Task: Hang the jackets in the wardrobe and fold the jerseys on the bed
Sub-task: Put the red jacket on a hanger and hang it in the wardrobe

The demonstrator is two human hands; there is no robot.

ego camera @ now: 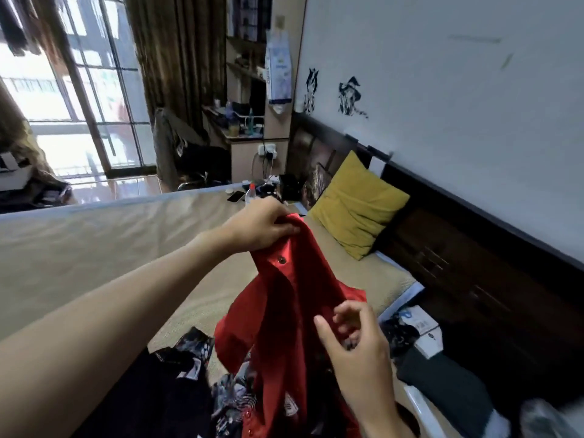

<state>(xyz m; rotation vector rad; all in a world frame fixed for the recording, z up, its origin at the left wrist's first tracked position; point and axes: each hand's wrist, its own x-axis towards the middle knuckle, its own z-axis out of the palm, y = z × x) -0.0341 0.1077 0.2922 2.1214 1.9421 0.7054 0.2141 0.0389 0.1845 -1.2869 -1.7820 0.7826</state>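
Obs., head view: two bare arms visible, no sleeves in frame on either. L forearm long in view, bare from frame edge to wrist, ending in left hand (262,226) on the window side of the yellow pillow (357,213). R forearm shorter in view, also bare to wrist; right hand (354,339) nearer the camera than that pillow. No rings, watch, bands or gloves seen on either hand/wrist. Nails short, unpainted as far as blur allows. Rest of body out of frame.

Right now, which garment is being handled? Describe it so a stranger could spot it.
Start at the bed, then the raised left hand. Hanging from its grip is the red garment: glossy, with red buttons, unlike the dark patterned clothes heaped below.
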